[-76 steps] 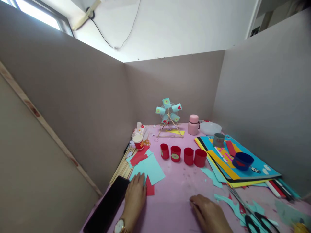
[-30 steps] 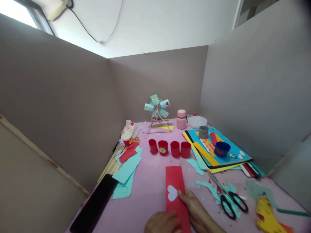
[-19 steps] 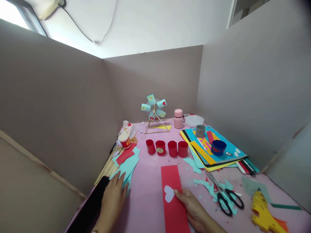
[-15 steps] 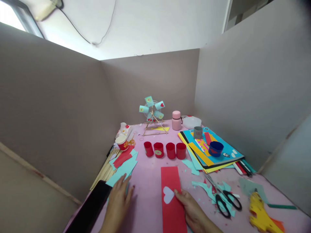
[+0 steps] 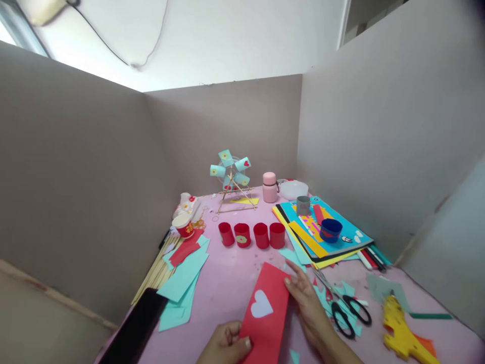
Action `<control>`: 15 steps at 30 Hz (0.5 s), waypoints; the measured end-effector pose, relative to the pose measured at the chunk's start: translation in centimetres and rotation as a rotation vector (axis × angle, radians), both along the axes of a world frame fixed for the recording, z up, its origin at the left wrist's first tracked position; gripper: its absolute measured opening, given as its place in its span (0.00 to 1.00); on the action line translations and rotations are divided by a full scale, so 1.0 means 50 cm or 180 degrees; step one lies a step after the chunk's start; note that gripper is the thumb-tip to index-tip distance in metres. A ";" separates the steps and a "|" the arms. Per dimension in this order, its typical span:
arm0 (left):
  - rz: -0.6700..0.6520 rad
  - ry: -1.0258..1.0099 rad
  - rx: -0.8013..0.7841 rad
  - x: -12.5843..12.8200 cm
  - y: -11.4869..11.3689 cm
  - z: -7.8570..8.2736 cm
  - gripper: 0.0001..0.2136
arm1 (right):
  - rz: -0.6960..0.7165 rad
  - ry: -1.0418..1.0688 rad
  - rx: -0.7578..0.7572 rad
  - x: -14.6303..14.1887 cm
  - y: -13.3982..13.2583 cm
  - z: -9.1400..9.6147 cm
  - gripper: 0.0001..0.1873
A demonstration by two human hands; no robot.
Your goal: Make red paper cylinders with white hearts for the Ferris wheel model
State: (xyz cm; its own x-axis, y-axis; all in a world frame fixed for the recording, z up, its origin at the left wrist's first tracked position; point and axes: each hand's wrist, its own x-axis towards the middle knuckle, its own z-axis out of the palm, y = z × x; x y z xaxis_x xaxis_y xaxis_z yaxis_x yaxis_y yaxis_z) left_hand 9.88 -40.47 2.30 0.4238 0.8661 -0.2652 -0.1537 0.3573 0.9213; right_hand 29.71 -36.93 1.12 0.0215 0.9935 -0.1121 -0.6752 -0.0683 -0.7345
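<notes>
A red paper strip with a white heart on it is tilted up off the table between my hands. My left hand pinches its lower left edge, thumb on top. At the upper right edge, my right hand grips the strip with the thumb in front and fingers behind. Beyond it stands a row of several red paper cups, one bearing a flower. Farther back is a small Ferris wheel model of sticks with light blue paper pieces.
Scissors lie on blue scraps at right, near a yellow glue gun. Coloured sheets hold a blue ring. At left are a black phone-like slab, blue paper, wooden sticks and a paper cup. A pink flask stands behind.
My left hand has come from the table's left side to grip the strip's lower edge. The strip has turned and tilted, and my right hand has shifted up to its top right.
</notes>
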 end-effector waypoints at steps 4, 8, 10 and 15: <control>0.0156 -0.0252 -0.0072 0.005 -0.018 0.014 0.18 | 0.0028 -0.1033 0.0155 0.010 -0.003 -0.019 0.16; 0.0375 -0.0438 0.0048 0.017 -0.023 0.045 0.19 | 0.0431 -0.1391 0.0297 -0.017 -0.023 -0.024 0.14; 0.0490 -0.0401 0.0230 0.019 -0.022 0.064 0.20 | 0.0662 -0.1489 0.0484 -0.034 -0.035 -0.017 0.12; 0.0844 0.0046 0.0790 0.015 -0.005 0.087 0.14 | 0.0929 -0.1329 0.0690 -0.058 -0.049 -0.013 0.08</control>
State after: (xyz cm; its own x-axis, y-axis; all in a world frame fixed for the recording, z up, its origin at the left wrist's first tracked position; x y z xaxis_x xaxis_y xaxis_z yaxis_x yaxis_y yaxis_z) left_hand 10.64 -40.70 6.67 0.1735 0.9841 -0.0373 -0.1973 0.0718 0.9777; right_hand 26.81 -39.38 0.44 -0.2594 0.9642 0.0548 -0.2992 -0.0263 -0.9538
